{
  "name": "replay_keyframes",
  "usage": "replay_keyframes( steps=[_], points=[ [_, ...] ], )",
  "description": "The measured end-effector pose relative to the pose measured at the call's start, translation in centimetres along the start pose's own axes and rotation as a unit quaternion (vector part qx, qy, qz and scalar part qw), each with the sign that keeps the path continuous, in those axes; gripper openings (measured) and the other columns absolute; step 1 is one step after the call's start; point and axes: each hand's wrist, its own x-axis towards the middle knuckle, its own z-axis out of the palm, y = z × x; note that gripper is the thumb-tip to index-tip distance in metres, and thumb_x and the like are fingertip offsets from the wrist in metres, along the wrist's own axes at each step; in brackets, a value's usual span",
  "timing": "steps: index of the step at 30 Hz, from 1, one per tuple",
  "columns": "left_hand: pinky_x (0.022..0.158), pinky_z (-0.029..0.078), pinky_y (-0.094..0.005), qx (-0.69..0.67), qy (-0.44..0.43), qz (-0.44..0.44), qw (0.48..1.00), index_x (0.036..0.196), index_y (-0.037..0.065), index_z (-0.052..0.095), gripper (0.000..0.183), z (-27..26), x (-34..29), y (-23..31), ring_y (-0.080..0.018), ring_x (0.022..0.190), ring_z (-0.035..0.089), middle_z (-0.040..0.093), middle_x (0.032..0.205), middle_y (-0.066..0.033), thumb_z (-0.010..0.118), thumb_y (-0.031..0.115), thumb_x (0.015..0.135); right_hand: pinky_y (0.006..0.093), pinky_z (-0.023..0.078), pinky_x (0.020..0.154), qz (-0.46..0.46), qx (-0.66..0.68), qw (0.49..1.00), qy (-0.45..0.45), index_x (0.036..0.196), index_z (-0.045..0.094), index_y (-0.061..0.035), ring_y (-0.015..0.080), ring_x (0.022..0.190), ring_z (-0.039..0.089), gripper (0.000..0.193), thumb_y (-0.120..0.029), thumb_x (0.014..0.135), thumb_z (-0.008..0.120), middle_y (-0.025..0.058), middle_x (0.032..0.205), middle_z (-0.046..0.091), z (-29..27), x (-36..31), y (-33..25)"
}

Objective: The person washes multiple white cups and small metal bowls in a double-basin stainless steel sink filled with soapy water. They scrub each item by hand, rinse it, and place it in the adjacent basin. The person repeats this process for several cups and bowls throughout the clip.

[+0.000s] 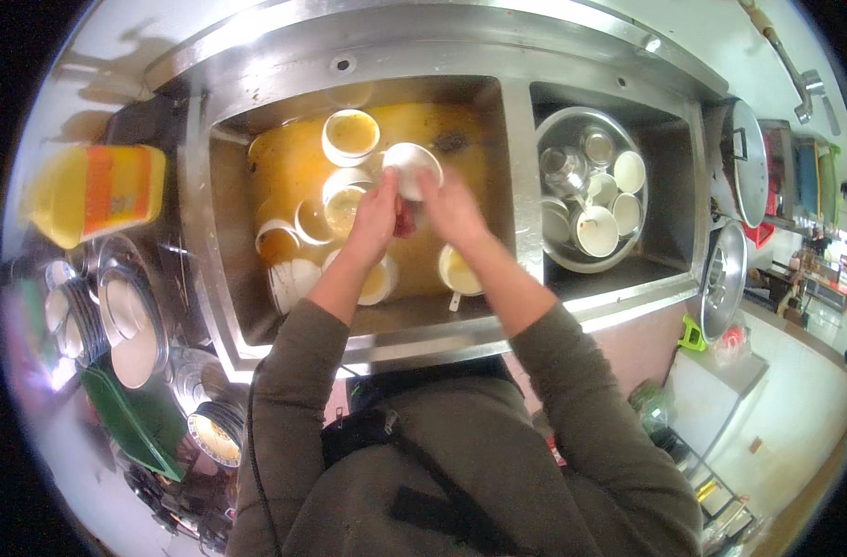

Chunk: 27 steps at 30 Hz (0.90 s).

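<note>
One white bowl (408, 167), above left sink basin (230, 204) toward far edge: left hand (377, 212) pinching near rim; right hand (453, 209) at right side, motion-blurred, grip cannot be told. Wet rim could slip free, dropping bowl onto soaking bowls (352, 133), chipping either.

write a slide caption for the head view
Left hand and right hand on a white bowl over a sink of yellowish water, a metal basin of dishes alongside.

Right hand (454, 212) blurred, its fingers (431, 183) indistinct against the white bowl (407, 165).
</note>
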Motion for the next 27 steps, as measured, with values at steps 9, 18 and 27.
replay_keyframes(
  steps=[9,18,27],
  points=[
    [0.089,0.056,-0.0459,0.791,0.057,0.18,0.582,0.117,0.007,0.068,0.027,0.9,6.9,-11.6,-0.0298,0.115,0.065,0.061,0.129,-0.0149,0.055,0.019,0.097,0.0543,0.051,0.089,0.071,-0.332,0.926,0.167,0.117,0.061,0.0,0.0463,0.104,0.064,0.036,-0.028,0.094,0.061,0.0287,0.111,0.065,-21.8,-2.6,15.2],
    [0.083,0.058,-0.0441,0.763,-0.06,0.024,0.643,0.105,0.006,0.076,0.025,-0.2,6.0,-10.0,-0.0307,0.096,0.072,0.074,0.1,-0.012,0.056,0.015,0.093,0.0401,0.054,0.091,-0.027,-0.136,0.936,0.323,0.133,0.062,-0.0058,0.0315,0.107,0.067,0.04,-0.019,0.095,0.063,0.0208,0.123,0.064,-16.8,-4.5,13.8],
    [0.082,0.054,-0.05,0.545,0.051,0.138,0.825,0.102,0.002,0.066,0.026,-4.1,3.1,-8.9,-0.0416,0.096,0.068,0.071,0.097,-0.021,0.063,0.021,0.085,0.0445,0.051,0.1,-0.034,-0.289,0.956,-0.04,0.129,0.062,-0.004,0.0379,0.119,0.061,0.044,-0.024,0.09,0.062,0.0217,0.128,0.064,2.5,4.2,2.5]
  ],
)
